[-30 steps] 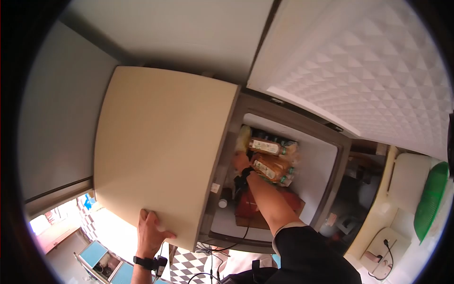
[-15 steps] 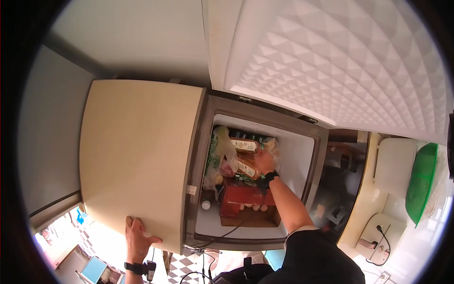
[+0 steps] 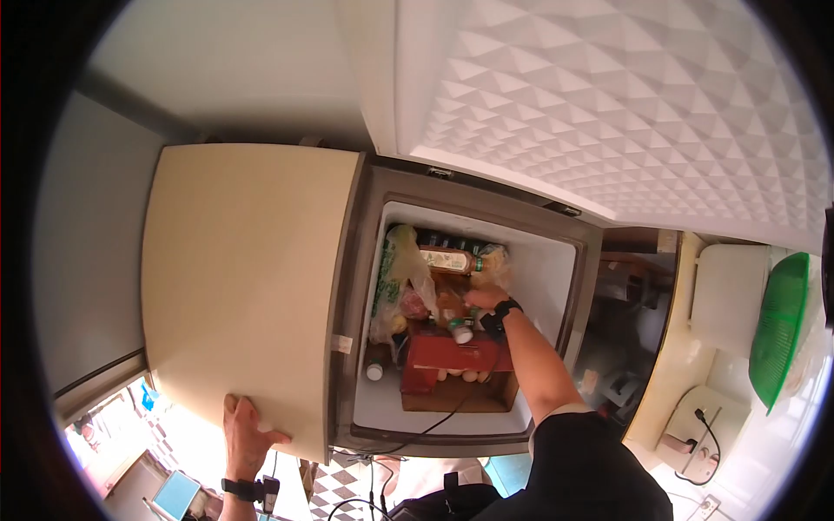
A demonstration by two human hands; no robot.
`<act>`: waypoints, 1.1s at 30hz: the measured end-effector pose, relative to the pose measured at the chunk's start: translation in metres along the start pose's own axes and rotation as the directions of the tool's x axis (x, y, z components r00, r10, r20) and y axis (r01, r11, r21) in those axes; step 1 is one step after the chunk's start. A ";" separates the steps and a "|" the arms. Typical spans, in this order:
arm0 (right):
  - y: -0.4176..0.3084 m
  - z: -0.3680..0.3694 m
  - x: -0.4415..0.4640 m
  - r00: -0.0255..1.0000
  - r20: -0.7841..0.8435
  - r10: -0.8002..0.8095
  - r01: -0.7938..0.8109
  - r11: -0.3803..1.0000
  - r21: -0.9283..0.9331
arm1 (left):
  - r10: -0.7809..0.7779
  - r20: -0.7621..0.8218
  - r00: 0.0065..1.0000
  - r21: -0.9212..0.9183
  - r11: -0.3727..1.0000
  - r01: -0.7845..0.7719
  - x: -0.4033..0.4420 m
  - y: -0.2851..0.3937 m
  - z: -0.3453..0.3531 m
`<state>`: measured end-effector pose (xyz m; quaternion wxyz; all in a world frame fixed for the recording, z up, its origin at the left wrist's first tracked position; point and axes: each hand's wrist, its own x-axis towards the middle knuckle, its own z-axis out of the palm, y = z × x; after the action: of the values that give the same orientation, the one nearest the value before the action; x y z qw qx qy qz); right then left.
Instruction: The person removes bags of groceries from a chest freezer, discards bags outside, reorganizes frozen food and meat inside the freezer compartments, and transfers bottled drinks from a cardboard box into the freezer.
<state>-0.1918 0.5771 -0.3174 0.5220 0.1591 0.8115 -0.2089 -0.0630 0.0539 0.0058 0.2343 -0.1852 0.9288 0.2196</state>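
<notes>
Inside the chest freezer (image 3: 539, 252), my right hand (image 3: 486, 297) is closed at the side of an amber bottle (image 3: 448, 306). The bottle is tilted, with its white-and-green cap toward me; my fingertips are partly hidden. Another bottle (image 3: 447, 260) with a pale label lies just beyond it. Plastic bags (image 3: 404, 260) crowd the left side, and a red box (image 3: 447, 354) with eggs (image 3: 469, 376) below its flap sits nearer. My left hand (image 3: 247, 431) rests with fingers apart on the near edge of the cream closed lid (image 3: 252, 278).
The raised white lid (image 3: 608, 113) with a faceted inner face stands behind the opening. Another white-capped bottle (image 3: 374, 369) is in the freezer's near left corner. A black cable (image 3: 426, 430) crosses the front rim. At right are a green basket (image 3: 777, 330) and a plugged-in socket (image 3: 699, 434).
The amber bottle has gone from lying flat to tilted, its cap swinging toward me beside my right hand. My left hand stays on the lid. The view has shifted slightly.
</notes>
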 end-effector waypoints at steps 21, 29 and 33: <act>0.039 0.054 0.005 0.947 -0.256 -0.196 0.022 0.831 -0.555 | -0.011 -0.001 1.000 0.007 1.000 0.011 0.001 0.002 0.002; 0.025 -0.024 -0.057 0.752 -0.602 -0.269 0.110 0.952 -0.287 | -0.009 -0.005 1.000 -0.032 0.999 0.009 0.002 -0.001 0.000; 0.027 -0.061 -0.110 0.635 -0.715 -0.292 0.133 0.953 -0.270 | 0.065 -0.022 0.998 -0.066 0.996 -0.067 -0.001 -0.003 -0.002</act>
<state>-0.1827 0.6267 -0.1990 0.1267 0.0825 0.9828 -0.1060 -0.0621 0.0505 0.0072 0.2114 -0.1644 0.9288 0.2563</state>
